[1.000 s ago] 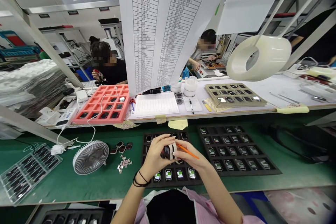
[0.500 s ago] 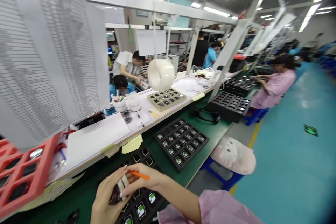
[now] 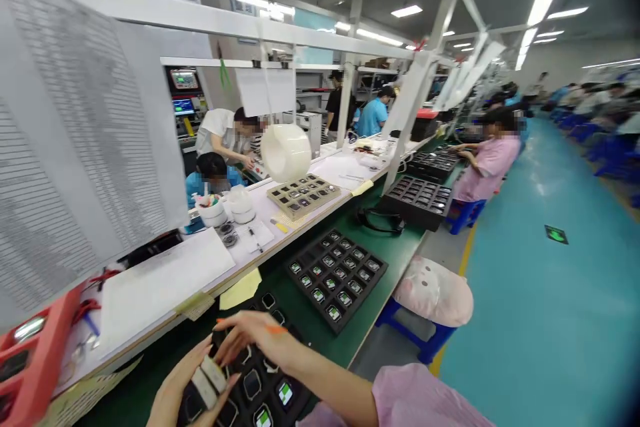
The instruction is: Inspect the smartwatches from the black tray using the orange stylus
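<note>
At the bottom of the head view, my left hand (image 3: 183, 383) is wrapped round a pale grey block (image 3: 209, 381) with a dark part beside it. My right hand (image 3: 257, 340) is curled over the upper end of the block, an orange stick (image 3: 275, 329) held between its fingers and partly hidden by them. Both hands are above a black tray (image 3: 295, 405) of square watch-like pieces, some showing green and white screens. A second black tray (image 3: 337, 280) of similar pieces lies farther off on the green bench.
Red tray (image 3: 43, 360) and white sheet (image 3: 165, 287) are at the left. A tape roll (image 3: 286, 152) hangs above a beige tray (image 3: 304, 195) on the shelf. Black glasses (image 3: 380, 221) lie beyond the second tray. A pink cushioned stool (image 3: 435, 290) stands right; co-workers sit beyond.
The camera view has turned right. My right hand has opened its grip on the block's side and shifted to its upper end; the block is tilted differently in my left hand.
</note>
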The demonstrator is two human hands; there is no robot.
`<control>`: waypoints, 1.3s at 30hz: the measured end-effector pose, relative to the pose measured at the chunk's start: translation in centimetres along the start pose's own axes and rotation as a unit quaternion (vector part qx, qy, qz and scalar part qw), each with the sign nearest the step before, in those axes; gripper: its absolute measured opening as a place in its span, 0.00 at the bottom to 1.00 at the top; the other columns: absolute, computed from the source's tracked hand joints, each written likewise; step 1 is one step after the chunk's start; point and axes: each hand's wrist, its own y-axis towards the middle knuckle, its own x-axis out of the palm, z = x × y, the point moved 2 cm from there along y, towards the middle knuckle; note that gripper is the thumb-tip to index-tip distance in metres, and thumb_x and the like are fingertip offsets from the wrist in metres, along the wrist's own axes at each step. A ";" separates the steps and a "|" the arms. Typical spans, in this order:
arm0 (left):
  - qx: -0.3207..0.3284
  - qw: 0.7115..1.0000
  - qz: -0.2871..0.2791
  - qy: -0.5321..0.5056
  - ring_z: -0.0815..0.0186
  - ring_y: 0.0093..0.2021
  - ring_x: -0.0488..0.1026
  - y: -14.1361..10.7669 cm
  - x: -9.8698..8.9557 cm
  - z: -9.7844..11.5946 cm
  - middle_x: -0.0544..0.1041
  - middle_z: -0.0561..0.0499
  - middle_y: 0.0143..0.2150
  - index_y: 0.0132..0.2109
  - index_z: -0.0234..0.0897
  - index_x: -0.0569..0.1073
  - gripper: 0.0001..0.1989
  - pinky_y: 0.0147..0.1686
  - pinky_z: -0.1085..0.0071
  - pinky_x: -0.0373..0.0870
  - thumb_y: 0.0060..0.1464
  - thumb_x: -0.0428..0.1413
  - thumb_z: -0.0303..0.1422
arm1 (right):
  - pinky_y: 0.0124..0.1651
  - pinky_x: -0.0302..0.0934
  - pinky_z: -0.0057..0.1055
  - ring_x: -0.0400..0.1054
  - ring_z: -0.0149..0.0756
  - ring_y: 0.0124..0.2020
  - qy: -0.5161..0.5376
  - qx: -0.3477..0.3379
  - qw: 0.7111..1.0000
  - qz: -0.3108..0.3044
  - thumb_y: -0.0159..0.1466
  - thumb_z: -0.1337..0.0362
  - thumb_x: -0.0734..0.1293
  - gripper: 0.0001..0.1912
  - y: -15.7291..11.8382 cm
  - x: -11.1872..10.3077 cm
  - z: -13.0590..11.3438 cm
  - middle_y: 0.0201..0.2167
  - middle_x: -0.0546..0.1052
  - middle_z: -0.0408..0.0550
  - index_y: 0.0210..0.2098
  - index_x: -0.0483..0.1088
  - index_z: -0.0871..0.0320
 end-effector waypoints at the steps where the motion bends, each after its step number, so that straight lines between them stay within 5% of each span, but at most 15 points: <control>1: -0.036 0.999 -0.012 0.008 0.45 0.48 0.75 0.0 -0.2 0.3 0.75 0.49 0.52 0.55 0.49 0.68 0.24 0.45 0.43 0.75 0.51 0.57 0.43 | 0.28 0.62 0.27 0.68 0.29 0.21 -0.006 -0.032 0.999 0.004 0.58 0.40 0.62 0.29 -0.4 0.0 -0.5 0.23 0.76 0.45 0.38 0.77 0.59; 4: -0.045 0.999 -0.017 0.019 0.52 0.47 0.77 -0.1 -0.7 1.5 0.77 0.51 0.51 0.54 0.48 0.68 0.23 0.46 0.54 0.78 0.51 0.60 0.43 | 0.25 0.61 0.26 0.67 0.28 0.20 -0.009 -0.111 0.992 0.052 0.64 0.44 0.60 0.25 -1.8 -0.1 -1.6 0.23 0.75 0.45 0.32 0.76 0.60; 8: -0.029 0.999 -0.021 0.000 0.56 0.51 0.75 -0.1 -0.9 2.0 0.76 0.46 0.52 0.54 0.41 0.68 0.23 0.50 0.60 0.75 0.51 0.62 0.37 | 0.25 0.62 0.28 0.68 0.30 0.19 -0.050 -0.171 0.983 0.039 0.68 0.52 0.58 0.24 -3.3 0.5 -2.0 0.22 0.75 0.46 0.25 0.74 0.60; 28: -0.040 0.998 -0.026 -0.040 0.58 0.53 0.74 -0.5 -1.2 2.9 0.76 0.44 0.54 0.55 0.39 0.68 0.25 0.52 0.60 0.74 0.51 0.63 0.34 | 0.23 0.65 0.31 0.70 0.34 0.21 -0.196 -0.263 0.942 0.070 0.70 0.60 0.54 0.25 -4.7 1.0 -2.4 0.18 0.75 0.46 0.25 0.75 0.58; 34: -0.015 1.000 -0.020 -0.017 0.58 0.52 0.75 -0.6 -1.2 2.8 0.76 0.43 0.53 0.55 0.38 0.68 0.24 0.52 0.61 0.75 0.51 0.62 0.33 | 0.21 0.65 0.29 0.70 0.33 0.20 -0.305 -0.326 0.892 0.074 0.70 0.64 0.54 0.23 -4.9 2.0 -3.1 0.17 0.74 0.46 0.26 0.74 0.58; 39: -0.018 1.000 -0.015 -0.013 0.57 0.50 0.76 -0.6 -1.2 2.8 0.77 0.43 0.51 0.54 0.39 0.69 0.24 0.51 0.61 0.76 0.51 0.62 0.34 | 0.20 0.64 0.28 0.69 0.31 0.19 -0.317 -0.331 0.886 0.068 0.70 0.66 0.53 0.23 -4.7 2.4 -3.3 0.17 0.74 0.45 0.25 0.73 0.58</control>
